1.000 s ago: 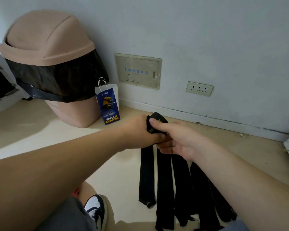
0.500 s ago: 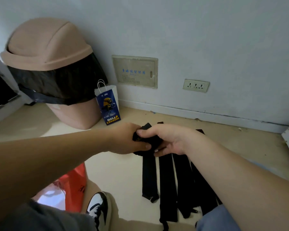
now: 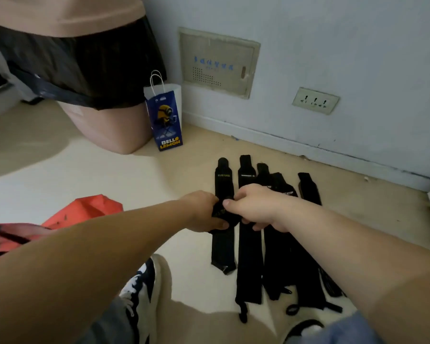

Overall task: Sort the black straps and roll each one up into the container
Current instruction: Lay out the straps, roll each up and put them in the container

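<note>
Left hand (image 3: 201, 211), right hand (image 3: 257, 207) grip strap (image 3: 219, 212) (axis unclear).

Dim, soft indoor light; floor (image 3: 109, 175) brightest left of centre. Broad soft shadow along the floor's near edge. Held strap (image 3: 219, 212) crushes to flat black. Baseboard (image 3: 233, 130) bows from wide-angle distortion. Overall focus slightly soft, print on the wall panel (image 3: 219, 63) unreadable.
</note>
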A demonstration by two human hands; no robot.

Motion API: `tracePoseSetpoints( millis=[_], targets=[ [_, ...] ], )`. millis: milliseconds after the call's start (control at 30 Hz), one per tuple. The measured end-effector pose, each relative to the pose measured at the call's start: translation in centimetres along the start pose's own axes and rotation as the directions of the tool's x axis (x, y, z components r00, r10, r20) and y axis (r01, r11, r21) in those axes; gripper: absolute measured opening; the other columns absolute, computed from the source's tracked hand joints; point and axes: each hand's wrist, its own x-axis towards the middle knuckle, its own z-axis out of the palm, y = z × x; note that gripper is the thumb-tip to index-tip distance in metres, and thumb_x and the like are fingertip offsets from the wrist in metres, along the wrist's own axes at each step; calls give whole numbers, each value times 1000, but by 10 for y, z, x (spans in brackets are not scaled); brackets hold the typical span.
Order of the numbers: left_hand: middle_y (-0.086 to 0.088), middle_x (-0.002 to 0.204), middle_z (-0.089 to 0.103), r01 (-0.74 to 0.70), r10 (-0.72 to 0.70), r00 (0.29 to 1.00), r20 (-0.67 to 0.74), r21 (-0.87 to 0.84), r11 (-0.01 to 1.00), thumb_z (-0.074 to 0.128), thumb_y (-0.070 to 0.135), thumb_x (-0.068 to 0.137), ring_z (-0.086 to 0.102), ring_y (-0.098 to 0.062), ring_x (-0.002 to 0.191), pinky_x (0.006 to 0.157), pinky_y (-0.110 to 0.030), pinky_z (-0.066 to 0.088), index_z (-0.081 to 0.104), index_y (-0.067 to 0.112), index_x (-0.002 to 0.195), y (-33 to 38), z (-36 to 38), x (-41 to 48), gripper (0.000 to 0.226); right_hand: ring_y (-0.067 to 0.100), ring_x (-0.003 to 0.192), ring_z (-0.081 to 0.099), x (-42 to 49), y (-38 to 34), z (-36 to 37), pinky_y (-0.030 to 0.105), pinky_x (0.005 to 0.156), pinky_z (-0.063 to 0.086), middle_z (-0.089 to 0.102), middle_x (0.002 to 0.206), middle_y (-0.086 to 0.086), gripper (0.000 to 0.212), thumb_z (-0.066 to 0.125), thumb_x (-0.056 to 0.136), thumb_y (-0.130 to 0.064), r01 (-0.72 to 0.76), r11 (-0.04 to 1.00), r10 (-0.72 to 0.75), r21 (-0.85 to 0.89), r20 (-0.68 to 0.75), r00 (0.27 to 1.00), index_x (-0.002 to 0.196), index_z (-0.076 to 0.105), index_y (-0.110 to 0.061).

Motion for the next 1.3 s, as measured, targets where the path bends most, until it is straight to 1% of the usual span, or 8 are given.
tracePoseSetpoints(
  millis=[233, 400, 667, 767, 967, 1100, 1200, 1300],
  targets=[
    [4, 84, 74, 202, -202, 975, 92, 7, 979, 75, 54, 83, 72, -16, 78, 72, -31, 59, 71, 23, 94, -63, 53, 45, 34, 28, 97, 69, 75, -10, 29, 36, 77, 55, 71, 115, 14, 47, 52, 107, -47, 65, 941, 0, -332, 191, 982, 129, 67, -8],
    [6, 81, 70, 366, -366, 930, 17, -53, 929, 75, 47, 83, 69, -15, 74, 62, -26, 51, 69, 25, 94, -98, 86, 70, 26, 30, 113, 65, 131, 21, 85, 40, 97, 54, 67, 125, 17, 41, 53, 108, -37, -60, 998, 60, -1, 54, 997, 129, 65, -4],
    [-3, 110, 49, 457, -470, 882, -40, -175, 872, 68, 31, 85, 57, -26, 96, 75, -37, 55, 55, 21, 115, -128, 112, 106, 34, 25, 114, 61, 177, 69, 105, 32, 94, 50, 64, 128, 10, 41, 52, 109, -38, -121, 987, 137, -102, 169, 976, 134, 60, -7],
    [-3, 117, 43, 459, -459, 881, -116, -22, 888, 69, 25, 85, 49, -25, 109, 75, -36, 49, 54, 23, 127, -131, 100, 118, 45, 26, 107, 65, 190, 77, 107, 37, 94, 56, 66, 115, 10, 36, 52, 108, -39, -139, 979, 163, -149, 163, 973, 123, 63, -8],
    [-3, 126, 51, 435, -407, 900, -156, 292, 852, 68, 21, 87, 48, -26, 119, 80, -33, 39, 47, 23, 136, -127, 98, 129, 53, 21, 89, 58, 203, 71, 121, 27, 65, 44, 58, 97, 3, 29, 51, 107, -40, -84, 970, 133, -228, 210, 969, 112, 60, -13],
    [-5, 133, 48, 418, -393, 908, -145, 289, 861, 64, 24, 90, 46, -27, 124, 93, -35, 41, 48, 21, 138, -126, 106, 123, 50, 26, 108, 63, 201, 73, 121, 34, 89, 54, 64, 118, 8, 37, 50, 108, -41, -119, 963, 164, -241, 177, 971, 127, 60, -11],
    [-7, 144, 45, 243, -135, 943, -304, 353, 904, 58, 25, 94, 44, -30, 129, 102, -39, 41, 52, 19, 136, -108, 109, 120, 43, 25, 107, 63, 193, 81, 116, 34, 92, 55, 63, 119, 8, 39, 51, 108, -40, -150, 967, 184, -208, 157, 970, 132, 58, -10],
    [-6, 131, 56, 83, -63, 979, -195, 95, 992, 54, 24, 99, 57, -29, 115, 92, -40, 52, 57, 18, 133, -73, 124, 121, 34, 24, 104, 62, 187, 92, 117, 34, 89, 54, 63, 122, 9, 36, 52, 108, -34, -215, 971, 228, -106, 124, 966, 134, 58, -10]
  ],
)
